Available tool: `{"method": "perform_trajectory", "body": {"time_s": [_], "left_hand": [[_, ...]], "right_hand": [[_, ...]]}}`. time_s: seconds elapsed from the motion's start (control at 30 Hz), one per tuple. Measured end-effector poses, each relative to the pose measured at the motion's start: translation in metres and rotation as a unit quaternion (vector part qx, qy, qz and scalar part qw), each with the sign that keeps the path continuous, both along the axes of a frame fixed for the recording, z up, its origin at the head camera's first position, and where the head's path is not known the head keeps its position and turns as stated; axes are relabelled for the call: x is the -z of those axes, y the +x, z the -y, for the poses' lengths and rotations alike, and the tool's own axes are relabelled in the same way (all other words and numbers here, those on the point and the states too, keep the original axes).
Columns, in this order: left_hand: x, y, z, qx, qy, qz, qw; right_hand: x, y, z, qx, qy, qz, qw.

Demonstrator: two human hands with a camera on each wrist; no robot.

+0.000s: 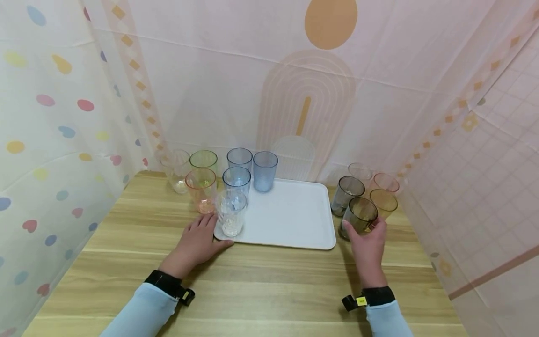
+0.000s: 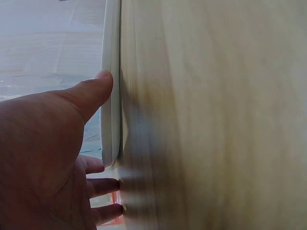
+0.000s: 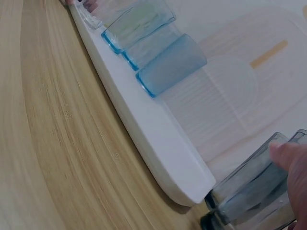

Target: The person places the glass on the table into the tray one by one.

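My left hand lies at the front left corner of the white tray. In the left wrist view its thumb rests along the tray rim, and the other fingers reach out straight at the corner. A clear glass stands on the tray just beside that hand. Right of the tray, my right hand grips a dark tinted glass between thumb and fingers. The glass is upright; whether its base touches the table cannot be told. A grey glass stands directly behind it.
Several blue glasses stand on the tray's left half. Left of the tray are a pink glass, a green glass and a clear one. Amber, pink and clear glasses stand at the right. Curtains surround the wooden table.
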State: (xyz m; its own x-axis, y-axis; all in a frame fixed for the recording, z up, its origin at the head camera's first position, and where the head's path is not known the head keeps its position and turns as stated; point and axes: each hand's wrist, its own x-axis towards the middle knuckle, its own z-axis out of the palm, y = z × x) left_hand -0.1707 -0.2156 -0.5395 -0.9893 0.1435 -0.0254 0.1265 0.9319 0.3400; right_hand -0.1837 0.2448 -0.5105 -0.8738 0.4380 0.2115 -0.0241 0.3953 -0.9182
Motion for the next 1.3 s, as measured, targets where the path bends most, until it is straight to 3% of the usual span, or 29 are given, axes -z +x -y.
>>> {"method": "perform_trajectory", "body": {"time_s": [0.37, 0.83, 1.03, 1.3], "left_hand": [[0.002, -0.001, 0.0, -0.001, 0.003, 0.0, 1.0], [0.002, 0.0, 0.0, -0.003, 0.005, 0.003, 1.0], [0.0, 0.0, -0.001, -0.002, 0.004, 0.01, 0.9999], [-0.002, 0.0, -0.001, 0.001, 0.004, 0.008, 1.0]], "right_hand": [[0.006, -0.004, -0.003, -0.007, -0.008, -0.009, 1.0], [-0.005, 0.001, 0.007, -0.045, -0.012, -0.015, 0.999], [-0.01, -0.007, 0.026, -0.084, -0.004, -0.01, 0.996], [-0.011, -0.023, 0.076, -0.153, -0.024, 0.002, 0.988]]}}
